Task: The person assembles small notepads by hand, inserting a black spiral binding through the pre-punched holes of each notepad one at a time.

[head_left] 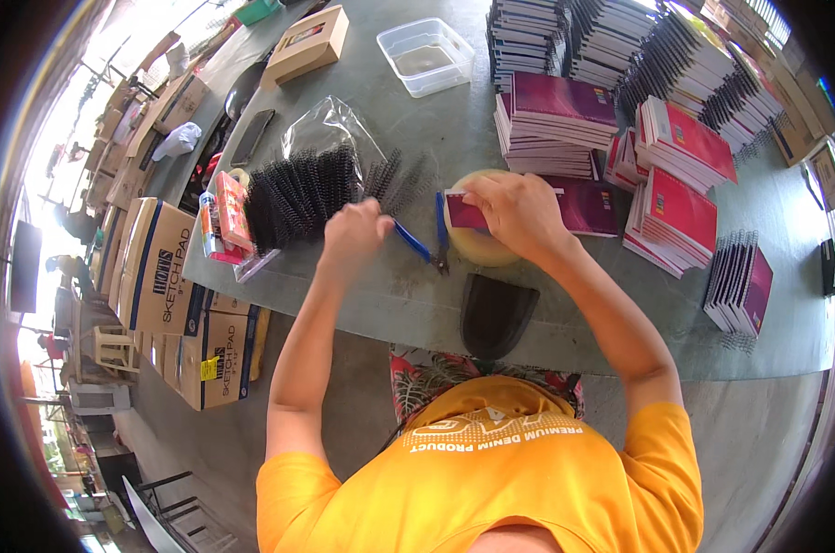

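Observation:
My left hand (357,230) is closed, with its fingers curled together beside a bunch of black spiral binding coils (302,194). A blurred black spiral binding coil (403,180) reaches up and right from its fingertips. My right hand (521,214) grips a purple-covered notebook (465,212), its fingers hiding much of the cover. That notebook is over a wide roll of clear yellowish tape (485,251). Between my hands lie blue-handled pliers (422,247), jaws toward me. A second purple notebook (588,207) lies flat just right of my right hand.
Purple and red notebook stacks (565,106) stand at the right, with tall piles of coil-bound notebooks (611,46) behind. A clear plastic tub (425,60) and a cardboard box (307,44) sit farther back. Near the front edge lies a dark rounded pad (498,316). Cartons (159,267) flank the table's left.

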A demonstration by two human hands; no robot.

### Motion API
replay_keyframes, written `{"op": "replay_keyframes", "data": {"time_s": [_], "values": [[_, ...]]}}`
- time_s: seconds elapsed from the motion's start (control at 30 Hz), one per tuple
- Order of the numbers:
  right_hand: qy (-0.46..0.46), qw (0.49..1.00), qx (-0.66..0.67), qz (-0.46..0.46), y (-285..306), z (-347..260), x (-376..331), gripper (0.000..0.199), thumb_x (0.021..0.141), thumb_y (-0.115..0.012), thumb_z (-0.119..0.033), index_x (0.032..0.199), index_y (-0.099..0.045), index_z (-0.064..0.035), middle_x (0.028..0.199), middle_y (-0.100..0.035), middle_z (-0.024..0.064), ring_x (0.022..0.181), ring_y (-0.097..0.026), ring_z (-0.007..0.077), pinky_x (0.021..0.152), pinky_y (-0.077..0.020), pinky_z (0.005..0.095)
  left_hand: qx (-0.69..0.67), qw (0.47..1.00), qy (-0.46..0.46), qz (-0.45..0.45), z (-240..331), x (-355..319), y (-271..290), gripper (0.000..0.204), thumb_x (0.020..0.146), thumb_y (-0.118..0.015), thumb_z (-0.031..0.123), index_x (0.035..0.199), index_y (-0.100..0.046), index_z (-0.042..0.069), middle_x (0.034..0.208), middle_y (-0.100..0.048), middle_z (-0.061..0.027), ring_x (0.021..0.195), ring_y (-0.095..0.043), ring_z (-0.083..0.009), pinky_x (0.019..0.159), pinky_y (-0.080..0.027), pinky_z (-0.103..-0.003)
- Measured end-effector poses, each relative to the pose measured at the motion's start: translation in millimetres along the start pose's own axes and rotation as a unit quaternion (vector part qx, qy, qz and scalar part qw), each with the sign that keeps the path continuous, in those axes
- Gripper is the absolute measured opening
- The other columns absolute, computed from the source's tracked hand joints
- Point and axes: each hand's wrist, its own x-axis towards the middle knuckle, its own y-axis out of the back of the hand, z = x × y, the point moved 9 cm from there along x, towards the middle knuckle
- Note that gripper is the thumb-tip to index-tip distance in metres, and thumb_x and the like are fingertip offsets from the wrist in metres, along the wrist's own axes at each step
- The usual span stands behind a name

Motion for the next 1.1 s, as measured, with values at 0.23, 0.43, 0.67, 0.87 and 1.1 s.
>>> {"op": "replay_keyframes", "data": {"time_s": [0.23, 0.43, 0.67, 0.87, 1.1], "values": [[0.0, 1.0, 0.004, 0.018, 4.1, 0.0, -0.8, 0.011, 0.079, -0.06, -0.02, 0.075, -0.063, -0.0099, 0.073, -0.064, 0.0058, 0.07, -0.061, 0.0262, 0.058, -0.0449, 0.0387, 0.027, 0.999, -0.014, 0.03, -0.3, -7.0, -0.4, 0.028, 0.086, -0.059, 0.035, 0.088, -0.064, 0.007, 0.074, -0.065, -0.0169, 0.075, -0.064, -0.0356, 0.067, -0.049, -0.045], [0.005, 1.0, -0.005, 0.004, 1.1, -1.8, 1.4, 0.011, 0.079, -0.06, -0.02, 0.079, -0.064, -0.0097, 0.074, -0.064, 0.0056, 0.07, -0.061, 0.0266, 0.06, -0.0456, 0.0386, -0.036, 0.995, 0.032, 0.09, -3.3, -9.7, 22.1, 0.022, 0.088, -0.061, 0.028, 0.09, -0.063, 0.006, 0.07, -0.064, -0.0154, 0.065, -0.062, -0.0307, 0.062, -0.049, -0.039], [-0.001, 0.999, 0.042, -0.002, 0.7, 0.4, 0.0, 0.012, 0.081, -0.058, -0.02, 0.082, -0.065, -0.0098, 0.074, -0.063, 0.008, 0.072, -0.062, 0.0283, 0.061, -0.0474, 0.0408, -0.554, 0.807, -0.038, 0.201, 3.2, -5.0, 96.4, 0.024, 0.084, -0.067, 0.013, 0.104, -0.062, 0.001, 0.087, -0.061, -0.0037, 0.081, -0.057, -0.0108, 0.075, -0.047, -0.023], [-0.021, 1.0, -0.003, -0.018, -1.9, 2.2, 1.6, 0.014, 0.083, -0.058, -0.022, 0.083, -0.065, -0.0103, 0.073, -0.063, 0.0078, 0.07, -0.062, 0.0293, 0.06, -0.0473, 0.0405, -0.522, 0.851, -0.061, -0.019, 68.8, -27.3, 33.5, 0.029, 0.088, -0.062, 0.013, 0.114, -0.055, 0.004, 0.083, -0.062, -0.0066, 0.065, -0.057, -0.012, 0.063, -0.049, -0.026], [-0.013, 1.0, 0.023, 0.005, 0.1, 2.7, -3.2, 0.016, 0.083, -0.058, -0.025, 0.087, -0.065, -0.0114, 0.076, -0.065, 0.0084, 0.068, -0.063, 0.0289, 0.06, -0.0473, 0.0405, -0.308, 0.942, -0.096, 0.095, 82.4, -38.1, 24.3, 0.015, 0.088, -0.062, 0.014, 0.092, -0.062, -0.001, 0.069, -0.062, -0.0062, 0.063, -0.057, -0.0089, 0.058, -0.046, -0.024]]}}
